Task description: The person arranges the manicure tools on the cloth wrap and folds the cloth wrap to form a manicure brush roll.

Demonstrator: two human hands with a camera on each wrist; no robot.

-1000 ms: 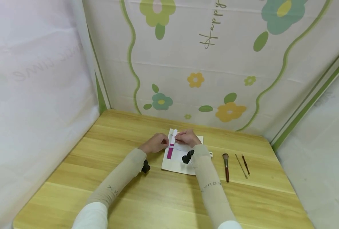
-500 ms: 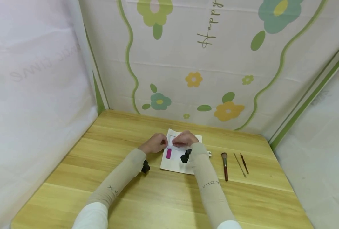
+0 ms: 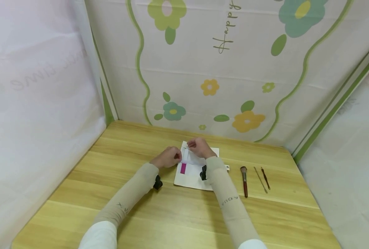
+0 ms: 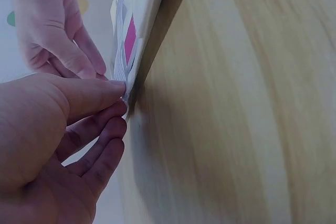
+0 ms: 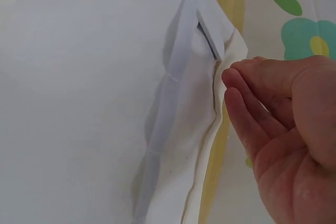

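Observation:
A white cloth roll-up pouch with a stitched band lies open on the table. A flat strip sits under the band, its white part above it and its magenta part below; the white end shows in the right wrist view. My left hand pinches the pouch's left edge by the band between thumb and forefinger. My right hand hovers by the pouch's far edge with fingers loosely bent, apparently holding nothing. Its fingertips are close beside the cloth; contact is unclear.
Right of the pouch lie a brush with a dark red handle, a thin metal tool and a dark slender tool. A white tab sticks out from the pouch's right side. Printed curtains stand behind the wooden table.
The strip has slid down toward me under the band, its white part now lower. My right hand followed it down, then let go and moved away to the far edge. My left hand stays put.

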